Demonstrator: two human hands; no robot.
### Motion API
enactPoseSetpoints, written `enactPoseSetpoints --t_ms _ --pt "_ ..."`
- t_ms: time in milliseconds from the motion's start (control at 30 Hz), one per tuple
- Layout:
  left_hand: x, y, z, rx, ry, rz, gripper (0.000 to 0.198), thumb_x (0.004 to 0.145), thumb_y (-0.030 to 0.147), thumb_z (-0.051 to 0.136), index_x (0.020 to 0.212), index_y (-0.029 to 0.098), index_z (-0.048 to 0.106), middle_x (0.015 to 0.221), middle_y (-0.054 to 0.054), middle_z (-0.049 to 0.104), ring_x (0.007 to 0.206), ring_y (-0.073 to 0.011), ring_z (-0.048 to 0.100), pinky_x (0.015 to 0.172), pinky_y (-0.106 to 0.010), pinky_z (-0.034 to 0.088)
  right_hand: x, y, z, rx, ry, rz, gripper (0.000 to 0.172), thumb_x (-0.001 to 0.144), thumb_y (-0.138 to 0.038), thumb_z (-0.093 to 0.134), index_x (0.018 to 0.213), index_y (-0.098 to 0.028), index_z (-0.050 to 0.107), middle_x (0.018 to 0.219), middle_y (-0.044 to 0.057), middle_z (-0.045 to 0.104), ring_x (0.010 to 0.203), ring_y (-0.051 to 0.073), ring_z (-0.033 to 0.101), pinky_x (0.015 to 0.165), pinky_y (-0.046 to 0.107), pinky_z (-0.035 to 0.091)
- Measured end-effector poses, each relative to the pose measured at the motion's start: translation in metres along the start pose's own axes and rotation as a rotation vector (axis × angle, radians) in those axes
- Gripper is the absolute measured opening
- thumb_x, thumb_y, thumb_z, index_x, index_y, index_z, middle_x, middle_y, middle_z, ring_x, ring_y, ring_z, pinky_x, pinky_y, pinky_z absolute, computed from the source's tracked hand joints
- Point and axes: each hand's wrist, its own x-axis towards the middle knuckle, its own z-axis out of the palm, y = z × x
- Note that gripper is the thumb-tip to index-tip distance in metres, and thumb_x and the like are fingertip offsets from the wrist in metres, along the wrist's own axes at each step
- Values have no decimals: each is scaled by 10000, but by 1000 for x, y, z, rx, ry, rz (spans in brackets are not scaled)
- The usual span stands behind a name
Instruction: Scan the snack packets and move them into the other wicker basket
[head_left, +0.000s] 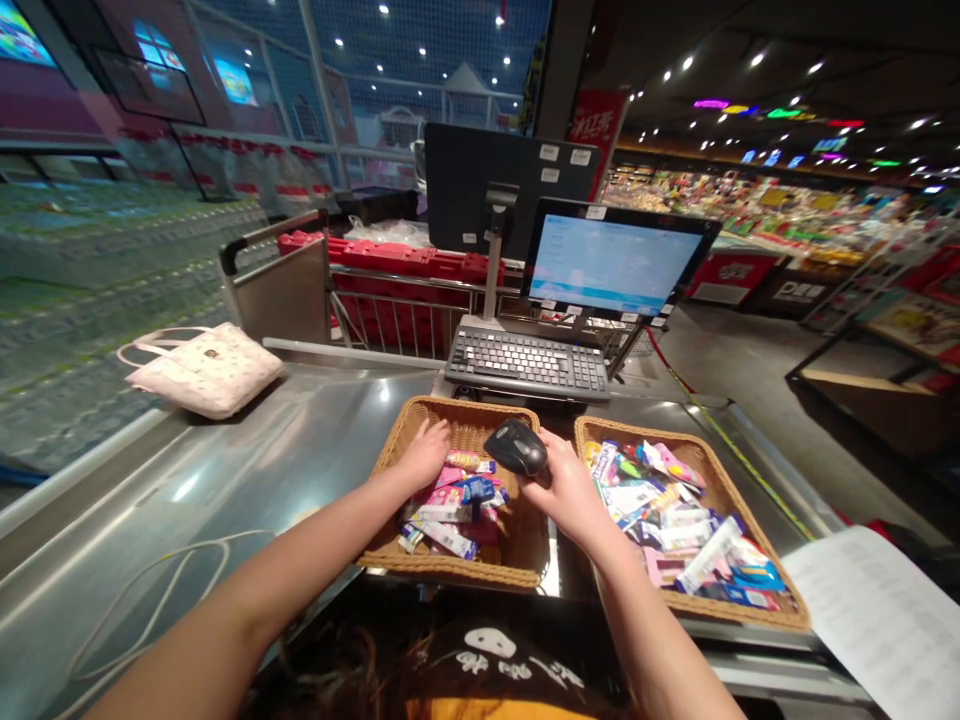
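Note:
My right hand (566, 490) grips a black handheld barcode scanner (516, 446) above the gap between two wicker baskets. My left hand (426, 450) reaches into the left basket (450, 574), fingers curled down among several small packaged items (457, 500); what it holds, if anything, is hidden. The right basket (739, 608) is filled with several more small colourful packets (675, 510). Both baskets sit on a steel checkout counter (285, 450).
A keyboard (527, 363) and a lit monitor (611, 263) stand behind the baskets, with a second screen's back (487, 185). A pale handbag (202, 368) lies at the left. Paper sheet (885, 615) at the right. A white cable (150, 600) trails across the counter. Red shopping baskets (405, 270) beyond.

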Motion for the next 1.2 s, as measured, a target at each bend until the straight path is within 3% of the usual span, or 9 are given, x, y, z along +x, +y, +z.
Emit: enactPoseSetpoints --t_ms 200,333,467,633,767,867,1000,1200 --pt "-1 6 -9 44 68 33 301 883 129 430 1011 154 702 1431 -183 541 1415 -316 409 1179 -636 181 -6 0 -12 10 23 30 304 762 -198 648 1064 -203 669 1166 94 671 1232 299 560 1080 498 427" --pt "8 28 -20 31 119 78 285 893 194 491 1116 157 665 1473 -188 494 1420 -324 397 1180 -635 181 -16 5 -28 17 80 72 385 782 -216 638 1167 -204 628 1229 107 653 1246 296 558 1083 496 429" --pt "29 73 -38 -50 127 131 299 883 238 567 1168 181 640 1500 -173 465 1425 -310 389 1184 -618 197 -32 13 -51 30 165 120 412 821 -256 614 1227 -190 596 1277 132 632 1248 303 562 1062 503 451" --pt "60 151 -49 -121 161 267 321 909 346 597 1180 178 632 1524 -182 427 1443 -326 356 1175 -637 198 -53 28 -89 -65 319 156 345 833 -303 615 1170 -230 634 1210 112 666 1188 315 600 1021 507 484" --pt "81 212 -39 -163 80 322 336 895 385 617 1154 174 649 1554 -183 381 1472 -342 292 1168 -669 181 -68 49 -119 -150 429 215 308 845 -355 611 1115 -211 652 1153 112 678 1120 307 628 1004 500 490" --pt "91 246 -28 -181 -7 332 385 858 357 654 1191 161 641 1564 -199 354 1478 -349 276 1180 -661 159 -76 63 -135 -182 467 244 341 845 -369 610 1138 -198 644 1184 122 668 1154 309 611 1010 489 484" --pt "98 273 -16 -177 -82 347 498 828 330 662 1285 144 596 1573 -210 330 1482 -364 257 1190 -657 131 -81 73 -148 -204 486 256 321 845 -385 604 1098 -194 654 1172 125 674 1109 295 632 968 448 510" --pt "108 294 0 -81 -210 325 479 773 381 700 1191 150 674 1565 -200 349 1483 -389 222 1183 -667 85 -82 84 -156 -187 492 267 319 832 -399 605 1063 -184 653 1136 127 678 1076 292 636 947 449 509"
